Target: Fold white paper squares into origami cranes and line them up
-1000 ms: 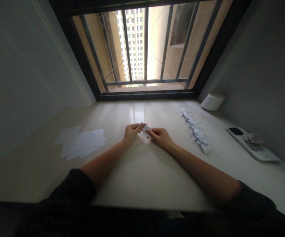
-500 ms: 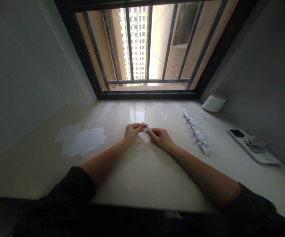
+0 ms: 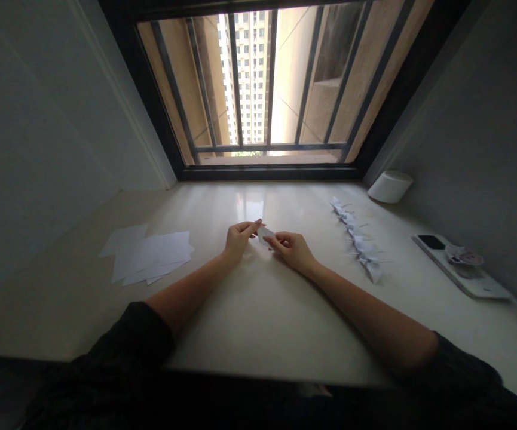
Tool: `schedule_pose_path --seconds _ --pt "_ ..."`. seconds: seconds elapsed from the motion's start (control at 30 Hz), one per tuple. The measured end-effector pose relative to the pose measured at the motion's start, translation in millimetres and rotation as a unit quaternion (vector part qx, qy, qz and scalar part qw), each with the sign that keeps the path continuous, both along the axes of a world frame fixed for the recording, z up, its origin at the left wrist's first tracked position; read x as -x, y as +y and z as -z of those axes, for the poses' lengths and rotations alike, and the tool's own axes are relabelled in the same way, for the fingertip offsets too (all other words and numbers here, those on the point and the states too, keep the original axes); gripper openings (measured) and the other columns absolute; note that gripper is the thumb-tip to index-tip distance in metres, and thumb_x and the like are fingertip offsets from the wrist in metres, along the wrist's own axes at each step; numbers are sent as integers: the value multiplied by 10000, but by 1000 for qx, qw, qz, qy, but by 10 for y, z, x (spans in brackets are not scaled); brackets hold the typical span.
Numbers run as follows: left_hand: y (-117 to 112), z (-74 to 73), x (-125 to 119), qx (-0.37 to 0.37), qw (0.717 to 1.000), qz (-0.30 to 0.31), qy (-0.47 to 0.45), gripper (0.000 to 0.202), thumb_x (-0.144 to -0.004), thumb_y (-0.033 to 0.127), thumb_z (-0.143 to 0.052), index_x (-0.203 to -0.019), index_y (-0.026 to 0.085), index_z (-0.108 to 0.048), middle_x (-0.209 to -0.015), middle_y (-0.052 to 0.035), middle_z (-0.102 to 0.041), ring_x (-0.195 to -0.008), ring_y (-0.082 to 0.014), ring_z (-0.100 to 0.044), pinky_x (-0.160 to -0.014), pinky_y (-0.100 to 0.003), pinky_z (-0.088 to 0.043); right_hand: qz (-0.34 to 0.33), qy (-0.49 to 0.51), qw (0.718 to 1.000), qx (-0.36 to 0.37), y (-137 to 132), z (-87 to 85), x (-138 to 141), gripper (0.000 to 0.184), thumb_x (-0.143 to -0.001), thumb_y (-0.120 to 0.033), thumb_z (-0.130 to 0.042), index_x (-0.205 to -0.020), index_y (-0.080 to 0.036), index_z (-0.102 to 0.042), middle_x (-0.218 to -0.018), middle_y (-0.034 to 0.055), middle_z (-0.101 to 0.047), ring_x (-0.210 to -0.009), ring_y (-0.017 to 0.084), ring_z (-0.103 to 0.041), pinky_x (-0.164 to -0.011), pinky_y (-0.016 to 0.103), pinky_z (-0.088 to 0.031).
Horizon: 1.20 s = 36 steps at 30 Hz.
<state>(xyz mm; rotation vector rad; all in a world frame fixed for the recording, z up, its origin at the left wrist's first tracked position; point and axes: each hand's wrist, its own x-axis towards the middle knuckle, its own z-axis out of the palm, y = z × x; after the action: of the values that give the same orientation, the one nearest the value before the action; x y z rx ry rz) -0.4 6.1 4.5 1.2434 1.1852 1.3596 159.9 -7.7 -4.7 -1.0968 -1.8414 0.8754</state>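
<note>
The small folded paper (image 3: 265, 234) is held just above the middle of the bench (image 3: 249, 325), between the two hands. The left hand (image 3: 238, 240) pinches its far left end between thumb and fingers; the right hand (image 3: 293, 248) pinches its near right side. The step looks like shaping a fold, so it seems best to line up the edges first, steady the piece with the right thumb, and press the crease from the point outward with light, even pressure, since thin paper may tear at the tip.

Loose sheets (image 3: 150, 258) lie to the left and look blank. Folded paper pieces (image 3: 357, 242) stand in a row to the right. The phone (image 3: 477, 285) at far right shows no readable brand; any print on its round attachment (image 3: 464, 255) is too small to read.
</note>
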Motion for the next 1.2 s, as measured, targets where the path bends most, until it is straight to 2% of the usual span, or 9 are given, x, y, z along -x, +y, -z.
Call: schedule_pose_path --seconds 0.2,0.37,0.5,0.57,0.7,0.8,0.93,1.1,1.2 --pt "7 40 -1 -13 1000 -9 -9 359 -705 487 -622 -730 143 -725 -789 -87 -700 -643 -131 -549 -616 -261 -409 6 -4 1000 12 -8 -6 -3 478 -786 -568 -486 -562 -155 -574 -510 -9 -507 -489 105 -445 -468 215 -316" --pt "14 47 4 -11 999 -25 -22 393 -706 506 -614 -766 135 -728 -748 -90 -688 -631 -134 -546 -614 -267 -420 -5 8 1000 19 -18 1 -1 479 -784 -568 -481 -544 -159 -543 -501 -14 -471 -483 99 -417 -453 213 -291" --pt "36 40 27 -7 999 -32 -38 437 -706 544 -599 -865 156 -721 -706 -54 -654 -634 -123 -555 -614 -255 -423 6 0 1000 20 -18 4 -11 499 -769 -585 -483 -512 -160 -529 -466 -26 -424 -458 88 -365 -438 217 -257" --pt "38 37 27 -4 999 -20 -31 436 -701 554 -598 -851 163 -720 -693 -44 -645 -643 -125 -566 -615 -254 -421 20 11 999 25 -12 -5 -20 500 -772 -585 -478 -535 -153 -565 -468 -24 -436 -464 92 -377 -445 220 -266" --pt "8 36 -2 -6 999 32 38 381 -655 530 -655 -702 157 -714 -660 -40 -644 -654 -141 -564 -626 -262 -415 51 48 997 34 9 -28 -36 492 -785 -568 -474 -611 -135 -629 -502 -8 -493 -493 105 -427 -476 222 -315" --pt "-15 35 -18 -14 997 49 61 349 -633 502 -685 -705 163 -720 -653 -31 -644 -641 -139 -547 -624 -262 -406 57 45 997 31 14 -23 -41 494 -785 -570 -473 -610 -134 -627 -504 -10 -485 -490 104 -423 -472 220 -323" --pt "-16 22 -12 -10 998 19 58 346 -647 502 -673 -695 164 -723 -620 -22 -632 -608 -129 -522 -605 -259 -386 47 16 999 18 -12 -6 -28 489 -779 -576 -478 -574 -146 -588 -515 -15 -467 -484 100 -421 -451 217 -307" --pt "-2 -3 -10 -4 999 -22 32 334 -664 485 -664 -742 168 -734 -637 -28 -637 -635 -131 -520 -619 -259 -382 19 -9 1000 -20 -44 -10 -9 470 -790 -547 -486 -520 -163 -510 -555 -3 -495 -523 107 -450 -491 218 -346" --pt "-6 -14 -18 -7 999 -33 22 318 -669 469 -666 -754 171 -735 -636 -23 -630 -637 -124 -509 -627 -256 -376 19 0 1000 -10 -43 -20 -8 467 -791 -547 -486 -522 -167 -510 -539 -3 -492 -517 116 -476 -483 220 -343"
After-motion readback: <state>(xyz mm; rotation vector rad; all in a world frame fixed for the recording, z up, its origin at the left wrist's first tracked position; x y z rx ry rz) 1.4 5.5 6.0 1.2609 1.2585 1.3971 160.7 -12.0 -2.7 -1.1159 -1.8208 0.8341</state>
